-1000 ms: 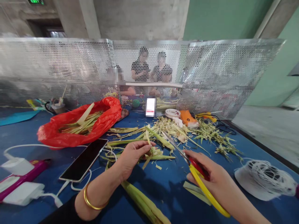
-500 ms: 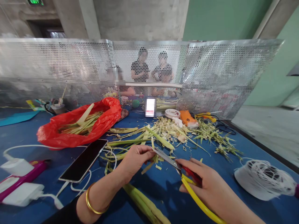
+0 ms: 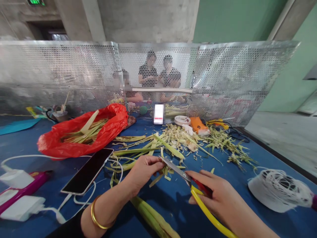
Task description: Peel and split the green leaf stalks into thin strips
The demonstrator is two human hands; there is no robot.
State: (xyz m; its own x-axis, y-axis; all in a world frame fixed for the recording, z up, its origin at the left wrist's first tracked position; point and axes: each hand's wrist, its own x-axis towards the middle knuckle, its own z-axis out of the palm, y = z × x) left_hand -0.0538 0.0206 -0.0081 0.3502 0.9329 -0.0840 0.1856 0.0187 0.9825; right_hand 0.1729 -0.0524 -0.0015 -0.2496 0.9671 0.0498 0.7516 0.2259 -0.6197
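Observation:
My left hand [image 3: 146,170] is closed, thumb and fingers pinching a pale strip of husk [image 3: 162,152] whose end stands up above the fingertips. My right hand [image 3: 213,191] grips a pair of scissors [image 3: 177,169] with yellow and red handles. Their metal blades point up and left, with the tips at the left fingertips beside the strip. Whether the blades touch the strip I cannot tell. Under the hands lie small cut bits [image 3: 167,178]. A long green husk leaf [image 3: 153,216] rests on the blue table between my forearms.
At the left are a red plastic bag [image 3: 59,150] of dry strips, a phone [image 3: 88,172] on a cable and a purple power strip [image 3: 37,180]. Husk scraps [image 3: 175,135] lie ahead, a white cord spool [image 3: 272,191] at right. A perforated metal screen [image 3: 74,69] stands behind; people show through it.
My hands and the scissors hold almost the same pose at the strip. The whole view has shifted very slightly. Behind the screen, one person has leaned to the left.

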